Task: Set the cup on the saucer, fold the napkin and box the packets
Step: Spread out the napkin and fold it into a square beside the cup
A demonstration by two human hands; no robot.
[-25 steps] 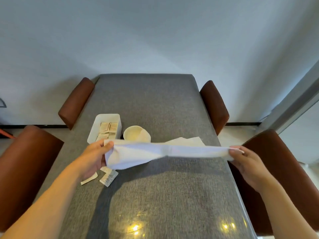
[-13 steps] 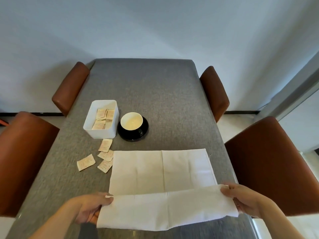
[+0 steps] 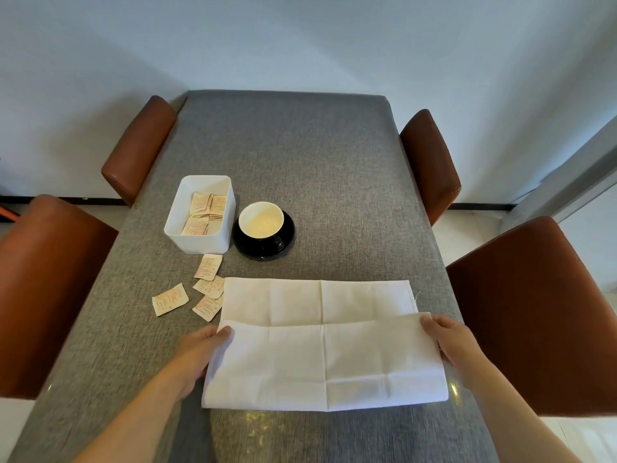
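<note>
Left hand (image 3: pixel 200 350) pinches the near-left corner of the napkin (image 3: pixel 320 342); fingers curled over the cloth edge, thumb hidden under the fabric. Forearm runs off the bottom-left of frame.

Loose packets (image 3: pixel 170 299), four of them, lie on the tabletop (image 3: pixel 300 168) just left of the napkin's far-left corner; the two nearest touch or slip under its edge, can't tell which. Print on them too small to read. White box (image 3: pixel 200 215) stands behind them with more packets inside; count unclear, they overlap.

Cup (image 3: pixel 261 219) sits on the black saucer (image 3: pixel 263 240), just right of the box. Cup's handle faces the camera, dark against the saucer, hard to make out.

Napkin lies flat, near half folded up over the far half, the lifted edge not reaching the far edge. Crease lines visible. A loose thread shows at its right side.

Right hand (image 3: pixel 447 342) pinches the near-right corner of the folded flap, fingers on top, thumb not visible. Forearm cut off bottom-right.

Tabletop is grey woven fabric with a glossy reflection near the bottom edge. Four brown leather chairs (image 3: pixel 547 312), two per side, partly cropped. Plain pale wall, dark baseboard, light floor.
</note>
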